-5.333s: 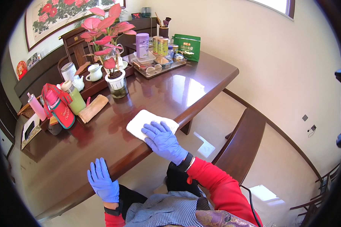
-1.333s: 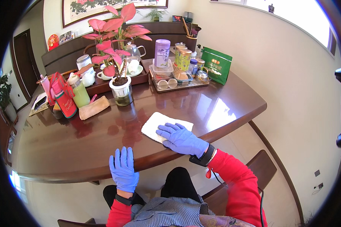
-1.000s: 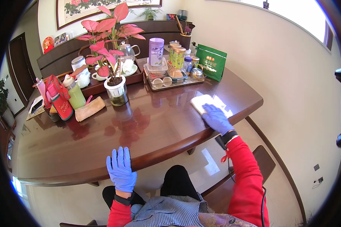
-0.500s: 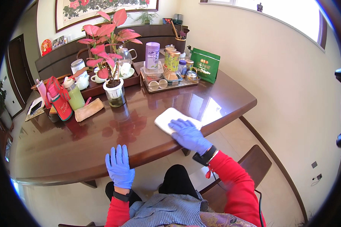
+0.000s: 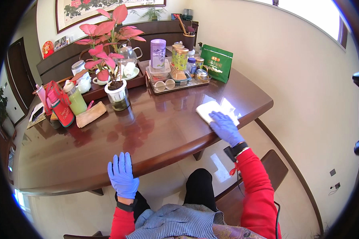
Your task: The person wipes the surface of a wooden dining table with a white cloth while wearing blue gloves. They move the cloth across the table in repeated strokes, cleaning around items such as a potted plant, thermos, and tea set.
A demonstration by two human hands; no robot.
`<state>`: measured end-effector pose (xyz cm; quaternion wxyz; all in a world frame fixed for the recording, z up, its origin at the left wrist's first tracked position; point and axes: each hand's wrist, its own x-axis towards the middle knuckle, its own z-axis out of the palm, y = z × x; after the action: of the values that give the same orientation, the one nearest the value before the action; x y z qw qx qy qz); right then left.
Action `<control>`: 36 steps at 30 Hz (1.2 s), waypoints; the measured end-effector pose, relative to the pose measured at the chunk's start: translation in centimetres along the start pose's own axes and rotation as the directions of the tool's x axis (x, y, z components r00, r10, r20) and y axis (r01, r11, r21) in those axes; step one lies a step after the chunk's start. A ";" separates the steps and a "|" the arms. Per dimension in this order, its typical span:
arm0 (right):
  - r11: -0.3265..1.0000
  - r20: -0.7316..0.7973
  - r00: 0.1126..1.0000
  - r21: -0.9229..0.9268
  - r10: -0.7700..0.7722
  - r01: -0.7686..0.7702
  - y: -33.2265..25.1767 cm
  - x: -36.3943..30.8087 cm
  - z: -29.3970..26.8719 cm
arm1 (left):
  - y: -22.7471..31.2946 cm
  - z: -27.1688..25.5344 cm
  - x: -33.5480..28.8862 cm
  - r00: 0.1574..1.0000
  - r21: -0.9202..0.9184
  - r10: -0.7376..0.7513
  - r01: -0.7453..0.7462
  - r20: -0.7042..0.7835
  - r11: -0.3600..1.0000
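A white cloth [image 5: 206,109] lies on the glossy dark wooden table [image 5: 169,137], toward its right end. My right hand [image 5: 227,128], in a blue glove, presses flat on top of it with the fingers stretched forward; the palm hides part of the cloth. At the table's near edge rests my left hand [image 5: 124,177], gloved in blue too, its fingers spread and holding nothing.
A pink-leaved plant in a white pot [image 5: 117,95] stands mid-table. Behind the cloth sit a loaded wire tray [image 5: 179,88] and a green pouch [image 5: 216,63]. Bottles, a red bottle bag [image 5: 63,112] and a beige pouch [image 5: 91,114] are at left. A brown chair [image 5: 273,169] is at lower right.
My right hand has slid the cloth across the tabletop to the right and slightly away from me. My left hand stays at the near edge.
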<state>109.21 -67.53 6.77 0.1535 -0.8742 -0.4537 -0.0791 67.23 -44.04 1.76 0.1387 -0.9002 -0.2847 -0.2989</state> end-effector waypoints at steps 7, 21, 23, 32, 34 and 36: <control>0.970 -0.181 0.970 -0.153 0.160 -0.188 14.4 2.1 -2.0 | 0.6 -0.7 0.2 0.999 0.040 -0.015 0.013 0.052 0.999; 0.990 -0.147 0.989 -0.138 0.014 -0.035 13.0 0.2 -3.9 | 0.7 -0.6 -0.2 0.998 0.098 -0.045 0.040 0.050 0.994; 0.988 -0.081 0.989 -0.098 -0.126 0.118 8.9 0.4 -3.5 | 0.9 -0.5 -0.2 0.997 0.086 -0.062 0.058 0.046 0.995; 0.891 0.110 0.885 0.095 -0.453 0.444 3.6 2.9 -1.8 | 1.4 -0.8 0.0 0.996 0.034 -0.090 0.089 0.022 0.995; 0.945 0.109 0.940 0.080 -0.324 0.317 7.2 3.7 -2.1 | 1.6 -0.9 0.1 0.995 0.032 -0.095 0.094 0.020 0.995; 0.981 0.082 0.977 -0.001 -0.195 0.196 11.9 4.4 -2.9 | 1.7 -0.9 0.2 0.994 0.045 -0.106 0.105 0.027 0.993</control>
<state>121.45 -71.58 8.34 0.1224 -0.8285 -0.5431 -0.0602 67.92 -45.74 2.46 0.1381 -0.8849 -0.3404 -0.2862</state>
